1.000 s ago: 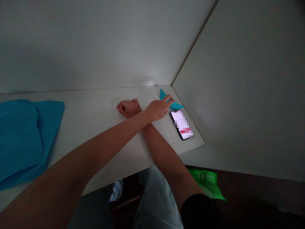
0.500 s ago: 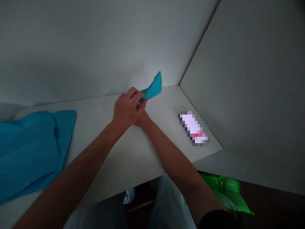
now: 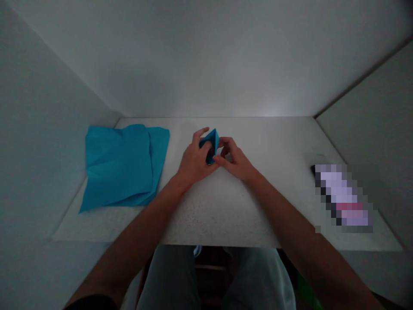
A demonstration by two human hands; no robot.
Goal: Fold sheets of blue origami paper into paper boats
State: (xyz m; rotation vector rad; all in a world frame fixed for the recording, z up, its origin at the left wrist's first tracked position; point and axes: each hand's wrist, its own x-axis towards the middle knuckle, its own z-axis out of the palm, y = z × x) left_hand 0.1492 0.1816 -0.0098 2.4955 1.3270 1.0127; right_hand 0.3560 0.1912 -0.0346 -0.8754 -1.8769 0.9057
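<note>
A small folded piece of blue paper [image 3: 214, 137] stands between my hands at the middle of the white tabletop [image 3: 219, 211], with a pointed top and an opening facing me. My left hand [image 3: 194, 161] grips it from the left; one finger reaches into the opening and another points up away from it. With curled fingers, my right hand [image 3: 237, 161] holds its right edge, the thumb near the bottom. The paper's lower and back parts are partly hidden by my fingers. Larger blue sheets [image 3: 119, 168], creased and overlapping, lie flat to the left of my left arm.
A phone [image 3: 340, 193] with a lit, blurred screen lies on the right of the tabletop. Walls [image 3: 206, 64] close in the back and both sides. My legs [image 3: 258, 275] are under the front edge, and something green [image 3: 306, 288] shows low on the right.
My view has swung left and levelled. My hands, crossed or overlapping before, are now side by side around the paper, which has turned from a sideways flap to an upright, opened shape.
</note>
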